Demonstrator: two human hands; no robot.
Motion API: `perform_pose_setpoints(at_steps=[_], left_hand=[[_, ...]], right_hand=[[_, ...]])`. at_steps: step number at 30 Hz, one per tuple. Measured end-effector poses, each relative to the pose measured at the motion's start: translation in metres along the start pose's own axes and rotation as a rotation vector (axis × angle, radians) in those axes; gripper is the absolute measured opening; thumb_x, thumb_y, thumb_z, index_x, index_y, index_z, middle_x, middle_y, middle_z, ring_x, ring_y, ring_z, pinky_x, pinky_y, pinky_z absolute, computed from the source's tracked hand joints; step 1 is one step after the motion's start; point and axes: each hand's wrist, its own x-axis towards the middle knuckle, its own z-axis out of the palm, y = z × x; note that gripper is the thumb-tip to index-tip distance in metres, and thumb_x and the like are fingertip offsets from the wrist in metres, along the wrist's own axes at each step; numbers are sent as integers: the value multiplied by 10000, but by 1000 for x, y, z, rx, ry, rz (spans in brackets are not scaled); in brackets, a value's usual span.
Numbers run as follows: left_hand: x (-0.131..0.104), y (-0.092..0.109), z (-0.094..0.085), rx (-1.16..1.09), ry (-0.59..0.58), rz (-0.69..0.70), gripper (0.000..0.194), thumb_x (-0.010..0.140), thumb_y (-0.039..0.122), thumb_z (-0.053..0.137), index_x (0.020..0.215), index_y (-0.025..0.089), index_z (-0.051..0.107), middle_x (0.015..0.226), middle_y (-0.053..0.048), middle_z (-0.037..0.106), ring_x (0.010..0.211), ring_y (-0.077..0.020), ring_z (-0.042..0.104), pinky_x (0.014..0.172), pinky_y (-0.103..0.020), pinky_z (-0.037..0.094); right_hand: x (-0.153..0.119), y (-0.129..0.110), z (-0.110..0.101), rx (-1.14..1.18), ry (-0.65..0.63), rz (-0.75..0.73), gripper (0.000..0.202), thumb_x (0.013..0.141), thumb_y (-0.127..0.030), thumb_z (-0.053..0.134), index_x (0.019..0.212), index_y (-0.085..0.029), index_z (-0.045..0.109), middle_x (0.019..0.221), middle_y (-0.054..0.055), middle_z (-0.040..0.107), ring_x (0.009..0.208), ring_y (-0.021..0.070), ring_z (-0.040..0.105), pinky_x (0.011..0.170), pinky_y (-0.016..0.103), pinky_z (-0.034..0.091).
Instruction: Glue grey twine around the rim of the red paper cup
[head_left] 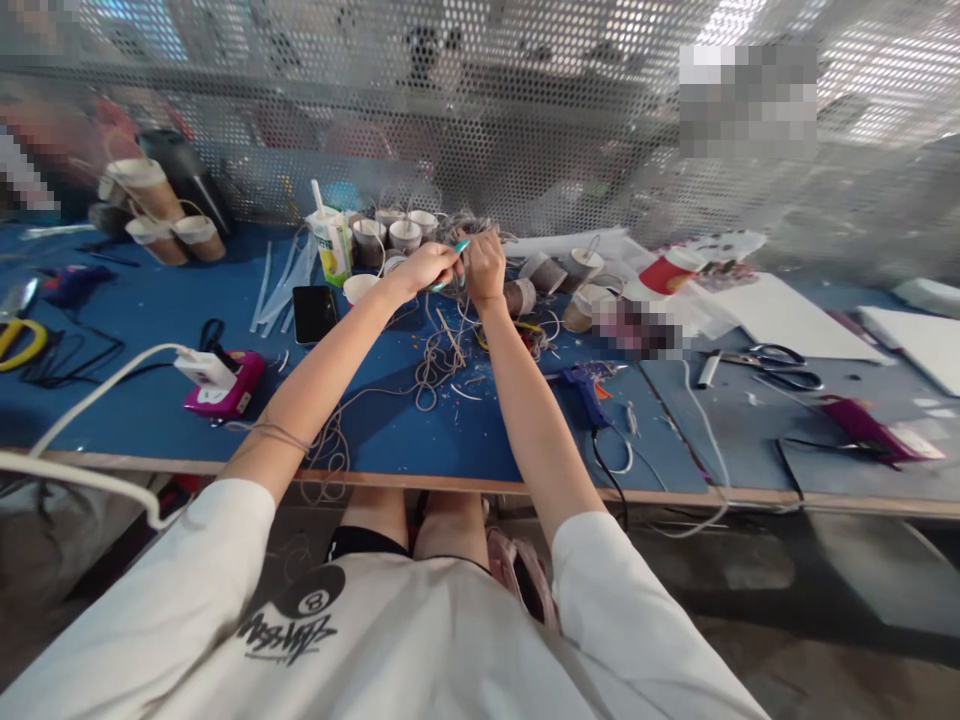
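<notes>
Both hands reach to the back of the blue table, close together at a tangled pile of grey cord (469, 225). My left hand (429, 268) has its fingers pinched together; what lies between them is too small to name. Right beside it, my right hand (485, 266) is curled closed, its grip hidden behind the knuckles. Loose cord (435, 372) trails from below the hands across the table, and some lies over my left forearm. Cord-wrapped paper cups (405, 236) stand behind my left hand, and more cups (543, 272) lie to the right of my right hand.
A phone (315, 314), a drink carton (332, 248) and a magenta power strip (225, 384) sit on the left. On the right are a blue glue gun (586, 392), scissors (780, 366) and a red cup (667, 270). A perforated metal screen (480, 120) closes off the back.
</notes>
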Motion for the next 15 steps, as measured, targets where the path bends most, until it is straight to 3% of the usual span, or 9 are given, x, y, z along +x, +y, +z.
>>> perform_pose_setpoints(at_steps=[3,7,10,15], left_hand=[[0,4,0,45,69,150,408,1049,267,394,665,188,508,432,59,367,426,-70,321,514,-241,313],[-8,18,3,-10,130,226,428,1049,336,410,644,205,461,459,67,301,423,-76,305,507,-251,314],[-28,44,5,-43,160,284,437,1052,388,403,652,213,410,493,66,255,426,-78,313,518,-249,333],[-82,101,-1,-23,216,352,358,1048,205,279,708,212,392,509,60,242,397,-60,303,576,-225,389]], right_hand=[[-1,3,4,11,21,22,375,1065,-233,318,1179,-193,673,1127,103,710,1231,249,584,1158,443,395],[0,9,9,14,57,73,378,1033,-169,355,1205,-186,691,1174,109,715,1227,253,597,1146,438,415],[-2,16,14,21,65,128,380,1000,-106,377,1175,-171,708,1186,114,722,1219,254,603,1131,449,427],[-5,27,17,37,56,234,380,948,-47,413,1141,-159,720,1183,129,721,1236,257,593,1106,457,448]])
